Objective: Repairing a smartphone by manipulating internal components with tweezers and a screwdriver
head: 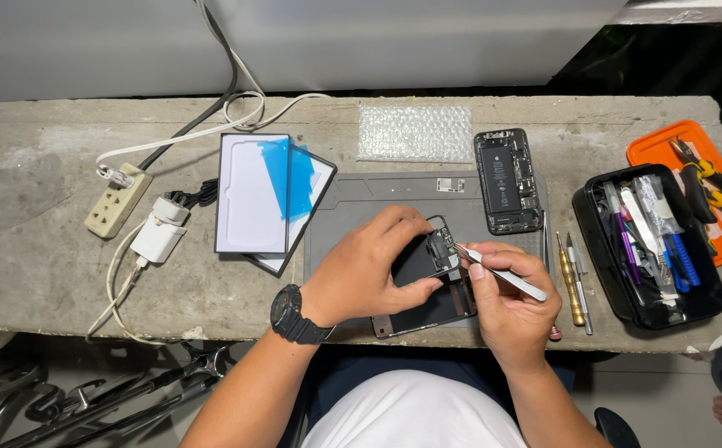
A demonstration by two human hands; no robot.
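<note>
Both hands were working at the near edge of the concrete bench (37, 249), close to the camera. Left hand (365, 270), black watch (293, 315) on its wrist, was curled over one dark phone screen (427, 307), fingers and thumb pinching the small part at its top. Right hand (510, 303) was closed around one pair of silver tweezers (502, 274), tips touching that same small part. So the hands were close together, nearly touching, each clamped on something. The screen lay on a grey work mat (377, 199) at the middle of the bench, overhanging the near edge a little.

At the mat's far right corner lay one opened phone body (508, 181), battery showing, well apart from the hands. Just right of the right hand lay two slim screwdrivers (575, 286), side by side. Further right, near the bench's right end, sat one black tool tray (651, 249), crammed with tools too tangled to count, and beside it one orange lid (668, 149) with pliers (713, 187) lying on it.

Along the far edge lay one sheet of bubble wrap (415, 133). Left of the mat sat two flat screen protector cards (265, 199), stacked at an angle. Towards the left end were one white charger (160, 236) and one beige power strip (118, 201).
</note>
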